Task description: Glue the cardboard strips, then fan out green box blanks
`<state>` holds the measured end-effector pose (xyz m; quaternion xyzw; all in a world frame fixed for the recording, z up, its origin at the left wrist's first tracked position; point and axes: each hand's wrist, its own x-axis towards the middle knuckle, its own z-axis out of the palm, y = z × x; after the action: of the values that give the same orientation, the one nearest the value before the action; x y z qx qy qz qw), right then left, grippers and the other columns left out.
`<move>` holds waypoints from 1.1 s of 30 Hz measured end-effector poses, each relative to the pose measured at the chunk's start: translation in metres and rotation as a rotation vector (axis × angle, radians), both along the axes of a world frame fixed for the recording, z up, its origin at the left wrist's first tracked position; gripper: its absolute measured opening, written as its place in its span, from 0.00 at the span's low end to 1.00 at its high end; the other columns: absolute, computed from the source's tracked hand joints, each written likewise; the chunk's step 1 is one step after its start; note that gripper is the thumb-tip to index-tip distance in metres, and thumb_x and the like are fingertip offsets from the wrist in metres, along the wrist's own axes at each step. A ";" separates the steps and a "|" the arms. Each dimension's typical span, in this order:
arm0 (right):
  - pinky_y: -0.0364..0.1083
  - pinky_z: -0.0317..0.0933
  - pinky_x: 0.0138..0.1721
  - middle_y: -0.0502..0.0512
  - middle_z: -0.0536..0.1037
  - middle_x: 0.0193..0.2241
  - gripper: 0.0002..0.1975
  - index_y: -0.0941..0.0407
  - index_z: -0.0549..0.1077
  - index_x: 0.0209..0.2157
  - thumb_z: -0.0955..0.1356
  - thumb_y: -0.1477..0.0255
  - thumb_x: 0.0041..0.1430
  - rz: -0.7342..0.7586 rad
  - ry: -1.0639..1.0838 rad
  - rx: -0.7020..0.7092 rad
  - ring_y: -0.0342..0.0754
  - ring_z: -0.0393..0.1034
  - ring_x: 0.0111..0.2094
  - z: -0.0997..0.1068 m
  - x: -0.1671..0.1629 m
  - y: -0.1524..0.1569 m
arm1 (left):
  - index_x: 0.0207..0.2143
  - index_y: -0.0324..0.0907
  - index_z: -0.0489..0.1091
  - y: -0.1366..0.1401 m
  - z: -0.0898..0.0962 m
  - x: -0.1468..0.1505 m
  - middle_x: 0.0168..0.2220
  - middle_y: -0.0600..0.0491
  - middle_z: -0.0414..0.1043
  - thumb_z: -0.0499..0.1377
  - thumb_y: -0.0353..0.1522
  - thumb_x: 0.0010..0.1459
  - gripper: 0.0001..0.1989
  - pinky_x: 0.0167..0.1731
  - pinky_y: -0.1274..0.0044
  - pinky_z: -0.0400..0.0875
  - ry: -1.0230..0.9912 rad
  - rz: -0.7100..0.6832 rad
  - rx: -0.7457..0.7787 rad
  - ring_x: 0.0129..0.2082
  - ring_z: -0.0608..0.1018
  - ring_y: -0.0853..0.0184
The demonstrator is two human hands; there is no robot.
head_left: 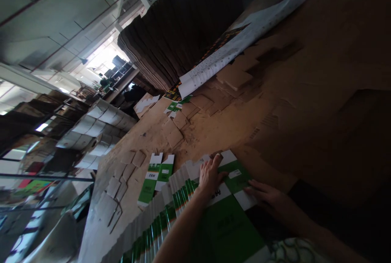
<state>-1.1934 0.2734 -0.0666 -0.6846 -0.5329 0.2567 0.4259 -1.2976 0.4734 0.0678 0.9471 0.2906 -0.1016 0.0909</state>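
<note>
Flat printed cartons in green and white lie overlapped in a long fanned row (161, 222) at the bottom of the head view. At the right end of the row, a larger-showing flat carton (232, 222) lies face up. My left hand (209, 175) rests on the white flaps near its upper edge, fingers bent and apart, thumb across the printed face. My right hand (269, 197) is at the carton's right side, its fingertips closed on the edge; the thumb is hard to see in the shadow. Left of the row lie flat green-and-white cartons (155, 177) on the table.
Brown cardboard pieces (117, 185) lie on the cardboard-covered table (214, 132), with more (235, 75) farther back. A long white paper sheet (214, 69) lies before a tall dark stack of cardboard (159, 47). White rolls (91, 128) stand beyond the table's left edge.
</note>
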 end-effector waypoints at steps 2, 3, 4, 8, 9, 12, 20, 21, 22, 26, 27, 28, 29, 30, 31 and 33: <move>0.62 0.60 0.56 0.59 0.71 0.58 0.22 0.46 0.72 0.54 0.64 0.67 0.58 -0.046 -0.142 -0.045 0.58 0.65 0.58 0.002 0.019 -0.010 | 0.59 0.48 0.60 0.002 -0.002 -0.002 0.50 0.49 0.68 0.61 0.35 0.57 0.27 0.52 0.67 0.63 -0.069 0.002 -0.006 0.50 0.70 0.58; 0.65 0.59 0.55 0.60 0.71 0.58 0.24 0.46 0.72 0.55 0.66 0.66 0.55 -0.110 -0.220 -0.070 0.61 0.64 0.59 0.000 0.030 -0.017 | 0.57 0.49 0.62 0.004 -0.004 -0.002 0.50 0.50 0.67 0.62 0.35 0.57 0.26 0.52 0.68 0.63 -0.098 0.003 -0.007 0.50 0.70 0.59; 0.67 0.58 0.55 0.62 0.69 0.60 0.28 0.47 0.71 0.56 0.68 0.66 0.51 -0.195 -0.301 -0.096 0.65 0.61 0.60 -0.002 0.042 -0.024 | 0.55 0.50 0.63 0.006 -0.005 -0.002 0.51 0.50 0.66 0.63 0.35 0.56 0.24 0.52 0.69 0.64 -0.120 0.004 -0.008 0.50 0.69 0.59; 0.74 0.48 0.57 0.63 0.60 0.65 0.31 0.49 0.68 0.58 0.65 0.71 0.50 -0.505 -0.566 -0.163 0.72 0.47 0.65 -0.011 0.076 -0.051 | 0.46 0.48 0.70 0.011 -0.010 0.004 0.48 0.52 0.67 0.64 0.34 0.55 0.16 0.51 0.69 0.64 -0.122 0.007 -0.018 0.50 0.70 0.60; 0.75 0.46 0.56 0.63 0.60 0.64 0.30 0.50 0.69 0.58 0.62 0.73 0.52 -0.544 -0.579 -0.171 0.73 0.47 0.65 -0.009 0.078 -0.053 | 0.43 0.47 0.72 0.010 -0.010 0.007 0.47 0.51 0.67 0.64 0.34 0.55 0.13 0.51 0.69 0.64 -0.108 0.011 -0.020 0.49 0.70 0.60; 0.74 0.53 0.54 0.65 0.68 0.59 0.28 0.51 0.71 0.56 0.58 0.74 0.54 -0.553 -0.429 -0.167 0.70 0.57 0.61 0.015 0.077 -0.045 | 0.38 0.44 0.74 0.008 -0.006 0.014 0.46 0.51 0.70 0.64 0.35 0.54 0.08 0.50 0.70 0.64 -0.060 0.011 -0.021 0.48 0.71 0.60; 0.55 0.69 0.49 0.60 0.78 0.50 0.27 0.52 0.68 0.57 0.59 0.57 0.60 -0.352 0.361 0.025 0.58 0.73 0.50 0.101 0.062 -0.012 | 0.43 0.47 0.74 0.015 0.003 0.019 0.44 0.50 0.74 0.42 0.38 0.68 0.20 0.50 0.69 0.65 -0.225 0.252 -0.081 0.48 0.73 0.61; 0.55 0.68 0.51 0.61 0.77 0.51 0.28 0.53 0.70 0.56 0.59 0.56 0.59 -0.354 0.401 0.034 0.59 0.73 0.51 0.102 0.053 -0.008 | 0.50 0.46 0.70 0.017 0.005 0.020 0.48 0.48 0.72 0.41 0.38 0.68 0.20 0.51 0.69 0.66 -0.285 0.321 -0.063 0.49 0.72 0.61; 0.56 0.66 0.53 0.62 0.76 0.52 0.28 0.54 0.70 0.55 0.60 0.56 0.58 -0.357 0.437 0.037 0.60 0.71 0.53 0.102 0.042 -0.004 | 0.56 0.45 0.64 0.017 0.006 0.021 0.52 0.46 0.69 0.43 0.37 0.67 0.20 0.52 0.68 0.65 -0.339 0.377 -0.018 0.52 0.71 0.61; 0.57 0.62 0.56 0.62 0.75 0.54 0.31 0.55 0.72 0.53 0.60 0.51 0.55 -0.232 0.627 -0.025 0.59 0.65 0.58 0.093 -0.004 0.011 | 0.61 0.50 0.58 0.005 0.009 0.027 0.63 0.46 0.57 0.60 0.37 0.57 0.30 0.59 0.59 0.54 -0.339 0.264 0.159 0.62 0.60 0.53; 0.56 0.62 0.56 0.61 0.76 0.52 0.31 0.54 0.74 0.51 0.61 0.50 0.54 -0.160 0.666 -0.045 0.59 0.66 0.58 0.087 -0.011 0.012 | 0.58 0.52 0.62 0.001 0.008 0.027 0.63 0.49 0.58 0.61 0.36 0.56 0.26 0.60 0.58 0.52 -0.278 0.164 0.157 0.62 0.58 0.53; 0.55 0.64 0.54 0.60 0.78 0.50 0.30 0.53 0.76 0.47 0.63 0.49 0.52 -0.093 0.693 -0.077 0.59 0.68 0.56 0.080 -0.014 0.011 | 0.54 0.52 0.66 -0.003 0.006 0.027 0.62 0.51 0.59 0.60 0.36 0.57 0.21 0.60 0.58 0.51 -0.224 0.078 0.138 0.62 0.58 0.54; 0.55 0.66 0.52 0.59 0.81 0.45 0.27 0.53 0.78 0.42 0.64 0.48 0.50 -0.052 0.714 -0.130 0.59 0.71 0.52 0.071 -0.014 0.008 | 0.50 0.52 0.69 -0.006 0.003 0.026 0.61 0.52 0.62 0.59 0.35 0.59 0.16 0.60 0.59 0.51 -0.180 0.024 0.113 0.62 0.58 0.54; 0.54 0.69 0.47 0.58 0.83 0.38 0.26 0.53 0.78 0.35 0.65 0.46 0.48 -0.029 0.743 -0.207 0.59 0.75 0.47 0.061 -0.011 0.003 | 0.47 0.51 0.71 -0.007 0.001 0.025 0.59 0.53 0.64 0.59 0.35 0.60 0.12 0.59 0.59 0.52 -0.149 -0.001 0.090 0.61 0.59 0.55; 0.53 0.71 0.41 0.58 0.83 0.31 0.26 0.53 0.78 0.29 0.65 0.45 0.48 -0.039 0.782 -0.291 0.59 0.78 0.39 0.050 -0.004 -0.003 | 0.44 0.50 0.72 -0.007 -0.001 0.023 0.58 0.54 0.67 0.58 0.36 0.60 0.10 0.58 0.60 0.54 -0.130 -0.009 0.075 0.60 0.61 0.56; 0.52 0.71 0.30 0.57 0.79 0.19 0.28 0.53 0.73 0.19 0.63 0.42 0.46 -0.139 0.865 -0.406 0.57 0.77 0.27 0.031 0.015 -0.019 | 0.41 0.49 0.74 -0.005 -0.003 0.019 0.54 0.55 0.70 0.57 0.35 0.61 0.07 0.56 0.62 0.57 -0.110 -0.015 0.059 0.56 0.64 0.57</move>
<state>-1.1783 0.2540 -0.0353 -0.6185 -0.1991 0.5876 0.4823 -1.2790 0.4685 0.0651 0.9557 0.2807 -0.0417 0.0781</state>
